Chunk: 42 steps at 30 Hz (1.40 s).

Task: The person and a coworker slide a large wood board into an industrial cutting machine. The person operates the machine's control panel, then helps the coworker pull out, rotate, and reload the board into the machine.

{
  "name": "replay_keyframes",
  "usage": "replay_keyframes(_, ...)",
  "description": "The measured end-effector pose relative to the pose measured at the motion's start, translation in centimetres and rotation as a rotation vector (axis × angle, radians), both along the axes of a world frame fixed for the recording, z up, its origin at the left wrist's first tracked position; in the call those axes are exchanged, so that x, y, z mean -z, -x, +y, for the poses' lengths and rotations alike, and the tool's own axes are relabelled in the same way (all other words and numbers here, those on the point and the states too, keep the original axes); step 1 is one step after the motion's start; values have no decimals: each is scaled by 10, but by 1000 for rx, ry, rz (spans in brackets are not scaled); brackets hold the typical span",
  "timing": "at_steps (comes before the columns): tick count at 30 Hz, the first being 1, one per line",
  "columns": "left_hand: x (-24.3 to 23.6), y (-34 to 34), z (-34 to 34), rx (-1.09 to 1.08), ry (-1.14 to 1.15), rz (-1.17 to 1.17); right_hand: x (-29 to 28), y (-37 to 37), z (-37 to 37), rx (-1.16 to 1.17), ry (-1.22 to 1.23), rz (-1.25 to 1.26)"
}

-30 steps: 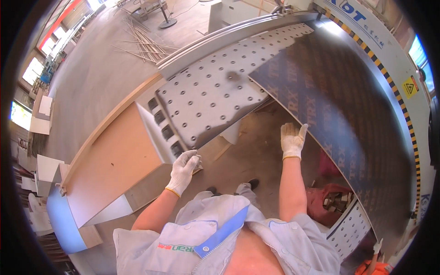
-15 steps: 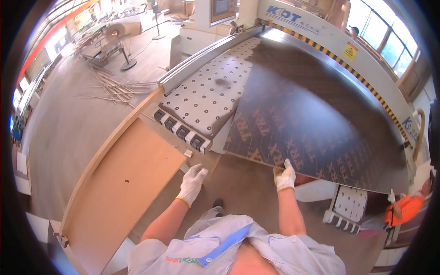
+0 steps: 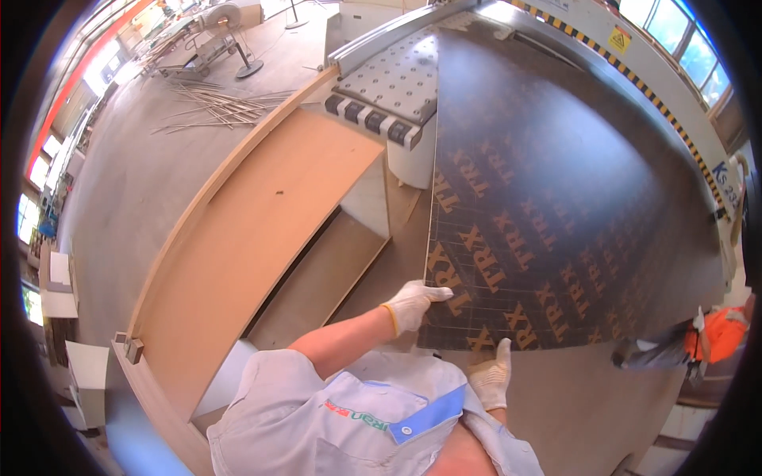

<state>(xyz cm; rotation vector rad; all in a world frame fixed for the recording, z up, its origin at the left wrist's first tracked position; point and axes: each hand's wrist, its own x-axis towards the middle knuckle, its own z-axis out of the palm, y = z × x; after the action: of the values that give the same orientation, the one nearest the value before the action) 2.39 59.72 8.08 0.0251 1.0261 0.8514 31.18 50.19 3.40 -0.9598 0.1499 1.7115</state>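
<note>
A large dark-brown film-faced plywood panel point(image 3: 548, 214) with rows of tan lettering stretches from near my body back onto the machine bed point(image 3: 401, 67). At its near left corner, my left hand point(image 3: 416, 305) in a white knit glove grips the side edge, thumb on top. My right hand point(image 3: 490, 376), gloved the same way, holds the near edge with its thumb up; its fingers are largely hidden under the panel. Along the right, a co-worker point(image 3: 714, 333) in an orange top stands close to the panel's far right side.
To my left is a wooden side table point(image 3: 262, 198) with a raised edge strip and an open space below. The machine's beam point(image 3: 635, 63) carries a black-and-yellow stripe. Thin wooden strips point(image 3: 222, 103) lie on the floor, with a round fan point(image 3: 226, 16) beyond.
The panel has come nearer to me, off the front of the bed. My left hand, free before, now grips its left edge. My right hand has drawn in closer to my body.
</note>
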Motion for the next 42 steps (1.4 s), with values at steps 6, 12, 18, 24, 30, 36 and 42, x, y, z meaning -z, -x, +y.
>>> replay_keyframes(6, -57, -1, -185, 5, 111, -113, -33, 65, -180, -93, 54, -235)
replay_keyframes(12, -39, 2, -352, 322, -28, -91, -61, 31, -364, -15, 9, -313)
replay_keyframes(18, 28, 19, -410, 46, -130, 80, -26, -43, -573, 91, 45, -498)
replay_keyframes(24, 49, -14, -458, -164, -66, 112, -3, -141, -762, 170, 87, -634)
replay_keyframes(30, 54, -55, -653, 57, -57, 241, 52, -215, -948, 330, 20, -509)
replay_keyframes(36, 65, -48, -790, 92, -30, -84, 104, -175, -1073, 714, -255, 17)
replay_keyframes(42, 121, 118, -735, -278, 11, 56, 107, -64, -980, 720, 6, -363)
